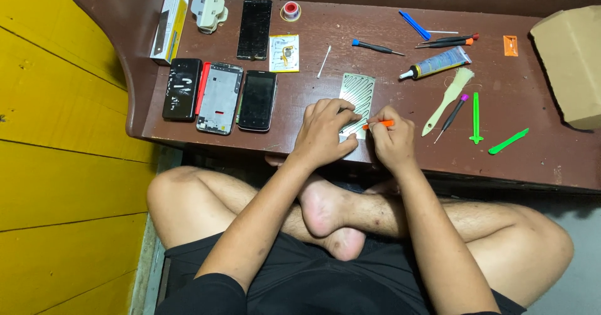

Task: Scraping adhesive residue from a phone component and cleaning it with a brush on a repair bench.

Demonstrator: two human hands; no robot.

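Near the front edge of the brown counter [400, 158], about mid-width: a pale ribbed metal plate [358, 92], lying flat, long side running near to far. Near end covered by the left hand [327, 133], palm down, fingers [341, 109] spread lightly and pressed on the plate. Just right of it, the right hand [391, 141], fingers closed together in a pinch on a small orange tool [380, 124], tip aimed left at the plate's near right edge, close to the left fingertips; whether tip and plate touch cannot be told.

Further right: a pale brush [447, 99] lying slanted, a purple-capped screwdriver [452, 117] beside it, an upright green pry stick [476, 118], another green pry stick [508, 141] nearer the right. Farther back on the right: a glue tube [438, 63], two dark screwdrivers [449, 40], a blue pry tool [414, 24], a blue-handled screwdriver [375, 47], a small orange piece [510, 45], a cardboard box [573, 64] at the right edge.

Left of the plate: a cotton swab [323, 61], three phones or phone parts side by side [219, 96], a dark screen panel [254, 29] behind, a yellow card [284, 52], a tape roll [290, 10], a pale plug-like thing [209, 9], a white and yellow box [169, 25].

Below the counter: crossed bare legs [338, 211], black shorts. Far left: yellow wooden boards [56, 165].
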